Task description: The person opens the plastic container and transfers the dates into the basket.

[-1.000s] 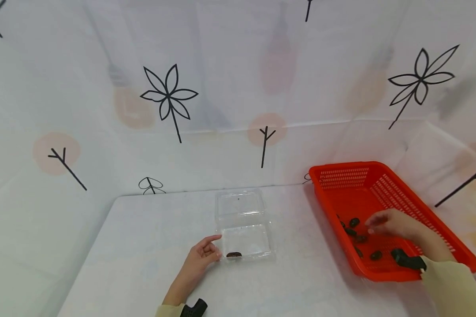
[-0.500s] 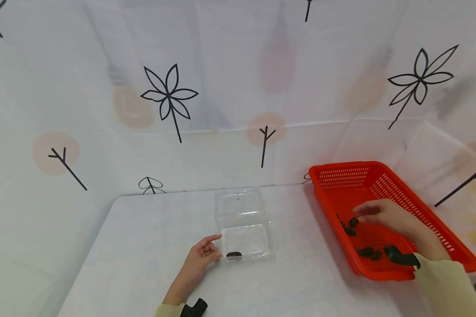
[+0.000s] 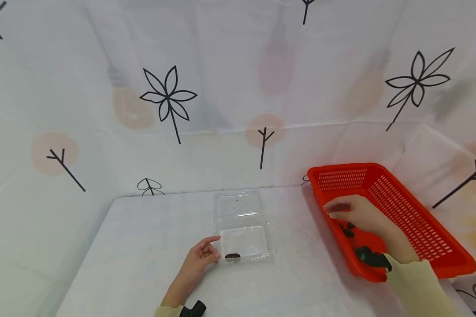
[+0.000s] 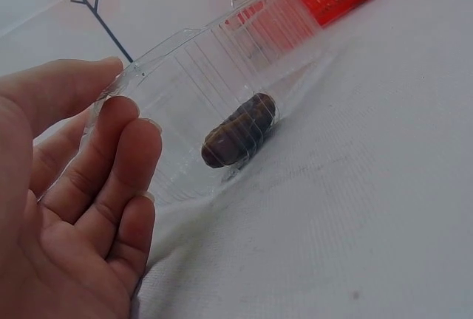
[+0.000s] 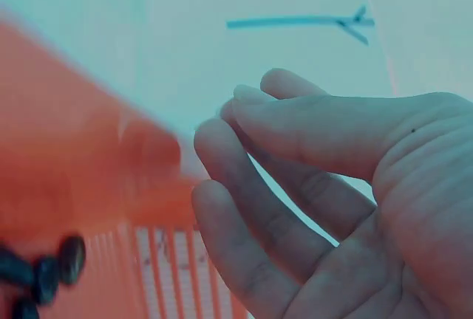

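Note:
A clear plastic clamshell box (image 3: 247,242) lies with its lid (image 3: 238,207) folded back. Inside the near side of its tray is one dark brown, oblong piece resembling a date (image 4: 240,131). My left hand (image 3: 198,259) is at the box's left edge, index fingertip against it and the other fingers loosely bent. Over the left rim of the red plastic basket (image 3: 412,211), my right hand (image 3: 361,215) has its thumb close to its bent fingers. I cannot tell whether something sits between those fingertips. Several dark date-like pieces (image 5: 72,260) lie in the basket beneath it.
White cloth covers the table (image 3: 143,237), and a printed sheet (image 3: 222,110) hangs behind it. The basket stands on the right, the clear box near the middle. Small black devices are strapped at both wrists.
My right hand has moved left from over the basket's middle to its left rim. My left hand has stayed at the box. The head view has shifted slightly.

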{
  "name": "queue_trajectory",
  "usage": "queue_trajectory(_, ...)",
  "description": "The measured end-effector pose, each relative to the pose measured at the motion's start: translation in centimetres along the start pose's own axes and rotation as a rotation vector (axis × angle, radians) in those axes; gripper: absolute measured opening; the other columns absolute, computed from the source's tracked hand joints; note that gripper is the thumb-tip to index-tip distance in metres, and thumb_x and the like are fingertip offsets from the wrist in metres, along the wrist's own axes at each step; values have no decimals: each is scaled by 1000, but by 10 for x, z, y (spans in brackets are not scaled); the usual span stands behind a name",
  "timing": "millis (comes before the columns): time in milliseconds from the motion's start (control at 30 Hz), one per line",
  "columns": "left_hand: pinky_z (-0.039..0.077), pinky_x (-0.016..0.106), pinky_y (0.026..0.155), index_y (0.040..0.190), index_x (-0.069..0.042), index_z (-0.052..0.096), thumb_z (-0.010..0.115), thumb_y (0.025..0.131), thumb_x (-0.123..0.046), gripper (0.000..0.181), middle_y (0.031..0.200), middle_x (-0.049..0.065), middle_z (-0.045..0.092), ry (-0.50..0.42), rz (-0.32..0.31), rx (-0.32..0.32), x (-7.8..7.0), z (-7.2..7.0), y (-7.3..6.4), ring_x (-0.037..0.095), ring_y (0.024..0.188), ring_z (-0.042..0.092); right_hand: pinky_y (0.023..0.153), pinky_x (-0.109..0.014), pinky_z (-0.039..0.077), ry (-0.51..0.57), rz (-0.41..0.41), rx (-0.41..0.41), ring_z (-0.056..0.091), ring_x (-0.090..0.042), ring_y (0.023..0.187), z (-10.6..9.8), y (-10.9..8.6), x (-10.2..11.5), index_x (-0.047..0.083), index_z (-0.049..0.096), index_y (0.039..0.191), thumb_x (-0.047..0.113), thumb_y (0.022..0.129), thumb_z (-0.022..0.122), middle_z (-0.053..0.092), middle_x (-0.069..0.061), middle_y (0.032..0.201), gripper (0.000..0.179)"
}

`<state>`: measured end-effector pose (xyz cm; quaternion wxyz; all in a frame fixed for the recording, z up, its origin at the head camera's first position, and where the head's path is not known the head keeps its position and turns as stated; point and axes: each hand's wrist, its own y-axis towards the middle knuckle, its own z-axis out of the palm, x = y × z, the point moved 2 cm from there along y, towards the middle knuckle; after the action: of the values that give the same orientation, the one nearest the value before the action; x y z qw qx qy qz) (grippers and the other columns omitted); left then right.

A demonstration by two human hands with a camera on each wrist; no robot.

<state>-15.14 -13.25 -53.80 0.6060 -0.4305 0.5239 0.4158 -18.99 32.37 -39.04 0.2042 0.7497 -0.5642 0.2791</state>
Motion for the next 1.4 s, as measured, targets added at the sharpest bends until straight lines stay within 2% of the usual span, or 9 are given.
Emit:
queue_trajectory(133,53,27,78,141,3,49,68,91,0,53,87,3,60,-2,-2,8,1,1,1,13,80,62,70,-30,54,5,-18,8,60,-23,91,17,5,15,12,75,110,12,89,75,71,-2,102,21)
queue_trajectory(367,53,28,79,142,3,48,69,91,-2,55,88,3,61,-4,-8,8,-1,0,0,13,81,63,79,-34,56,125,-47,121,65,-21,95,46,21,40,11,73,111,9,90,73,71,-1,104,22)
queue_trajectory(667,53,29,80,142,3,47,69,91,-1,56,89,5,60,-13,-16,10,-2,-2,0,14,82,62,79,-30,55,77,-184,277,63,-16,91,91,54,73,15,75,107,5,91,71,70,5,99,20)
queue_trajectory(933,54,28,80,142,3,49,69,91,0,55,89,4,60,-22,-22,9,-1,-1,0,13,82,62,82,-29,53,76,-255,440,61,-14,89,137,77,103,8,76,106,-1,90,71,71,-6,98,19)
queue_trajectory(1100,53,28,79,140,3,50,69,90,0,54,88,4,60,-13,-20,-6,-2,-1,0,13,81,62,77,-25,53,105,-300,516,63,-7,84,168,89,112,6,77,102,-2,87,73,72,1,94,18)
queue_trajectory(1267,54,29,80,140,3,51,70,89,1,54,88,5,59,-19,-24,-11,-2,-2,0,14,81,62,77,-24,52,87,-283,613,64,-3,82,193,98,119,10,78,101,-1,85,75,71,10,90,19)
queue_trajectory(1400,54,28,79,139,3,51,70,89,1,54,88,4,59,-22,-33,-8,-1,-1,1,14,81,62,71,-22,51,64,-227,713,63,-2,81,206,106,122,14,78,103,-2,84,74,72,11,90,25)
